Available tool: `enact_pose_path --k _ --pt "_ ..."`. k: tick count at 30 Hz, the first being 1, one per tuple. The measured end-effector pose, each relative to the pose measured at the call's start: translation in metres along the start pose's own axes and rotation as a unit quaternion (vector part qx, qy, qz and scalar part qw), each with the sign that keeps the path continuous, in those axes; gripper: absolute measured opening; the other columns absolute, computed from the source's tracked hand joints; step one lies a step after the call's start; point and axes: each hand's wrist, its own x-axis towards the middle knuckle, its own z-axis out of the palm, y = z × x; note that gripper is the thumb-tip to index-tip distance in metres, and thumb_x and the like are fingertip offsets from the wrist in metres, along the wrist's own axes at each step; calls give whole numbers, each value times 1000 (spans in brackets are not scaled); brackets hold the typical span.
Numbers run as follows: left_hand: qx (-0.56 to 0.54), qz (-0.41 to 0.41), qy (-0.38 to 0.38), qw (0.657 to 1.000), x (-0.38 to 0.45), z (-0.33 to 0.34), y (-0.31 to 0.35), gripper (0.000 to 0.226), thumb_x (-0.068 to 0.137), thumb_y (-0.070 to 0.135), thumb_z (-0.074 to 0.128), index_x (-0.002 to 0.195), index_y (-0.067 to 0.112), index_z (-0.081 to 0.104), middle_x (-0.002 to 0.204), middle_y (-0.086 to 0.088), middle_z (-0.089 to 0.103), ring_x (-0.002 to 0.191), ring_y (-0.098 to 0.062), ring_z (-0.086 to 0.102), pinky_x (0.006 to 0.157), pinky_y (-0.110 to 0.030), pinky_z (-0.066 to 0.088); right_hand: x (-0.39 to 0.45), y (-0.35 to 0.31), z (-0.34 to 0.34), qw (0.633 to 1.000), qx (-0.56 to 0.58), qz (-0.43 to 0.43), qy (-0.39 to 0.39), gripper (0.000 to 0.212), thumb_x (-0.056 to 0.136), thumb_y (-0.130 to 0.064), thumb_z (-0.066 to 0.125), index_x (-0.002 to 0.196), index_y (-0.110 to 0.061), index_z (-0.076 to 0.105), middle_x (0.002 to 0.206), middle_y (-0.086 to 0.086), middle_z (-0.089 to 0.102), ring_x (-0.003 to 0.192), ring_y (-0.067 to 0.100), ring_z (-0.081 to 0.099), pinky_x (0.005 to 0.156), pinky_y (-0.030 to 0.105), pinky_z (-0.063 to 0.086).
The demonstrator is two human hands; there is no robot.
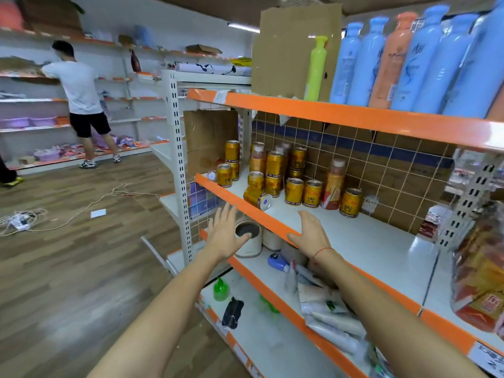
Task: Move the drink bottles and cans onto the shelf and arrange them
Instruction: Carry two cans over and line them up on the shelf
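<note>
While both bare arms reach toward the middle shelf point(354, 236), neither hand grips anything. The left hand point(225, 236) hangs spread and empty just below the shelf's orange front edge, in front of a white tub point(249, 241) on the shelf beneath. The right hand point(311, 233) is open too, fingers loose, its thumb side at the orange edge; a red string point(323, 251) circles that wrist.

Gold cans point(294, 190) crowd the left end of the middle shelf, some stacked two high against the tiled back panel point(381, 165). One fallen can point(256, 197) lies on its side at the front edge, its end facing out, just above the left hand. A tall orange bottle point(332, 184) stands among the cans nearer the middle, and another bottle point(257, 156), blurred, seems to stand farther back. The right end of this shelf is bare.

Blue bottles point(425, 64) line the top shelf. Across the wooden floor point(81, 255), a person point(80, 102) stands facing other shelves.
</note>
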Motion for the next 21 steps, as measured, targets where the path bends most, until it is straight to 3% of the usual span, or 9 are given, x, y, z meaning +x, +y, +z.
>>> enact_pose_path --k 7,12,18,21 --pt "-8 20 20 1000 74 0 13 89 87 47 61 152 13 10 160 -8 7 147 -26 4 117 -50 14 69 22 -10 1000 2 -12 23 57 82 -28 68 127 -3 44 131 15 48 121 30 44 97 38 39" --pt "-11 25 22 999 108 15 20 88 87 44 63 151 10 13 158 -9 13 146 -24 9 117 -44 15 88 49 -5 1000 -1 11 7 56 81 -26 68 127 -5 45 129 14 49 120 31 46 97 37 40" --pt "-33 37 -14 999 138 35 26 90 84 44 65 151 12 14 158 -10 15 145 -28 14 117 -46 19 106 79 -9 999 -17 43 -15 65 80 -27 68 135 -6 41 135 14 47 124 30 44 103 38 38" --pt "-63 73 -32 995 155 42 36 93 81 43 70 150 10 18 155 -11 23 143 -28 23 114 -44 25 122 88 -12 998 -13 59 -14 53 77 -25 71 122 -7 49 124 14 53 115 30 49 95 37 42"
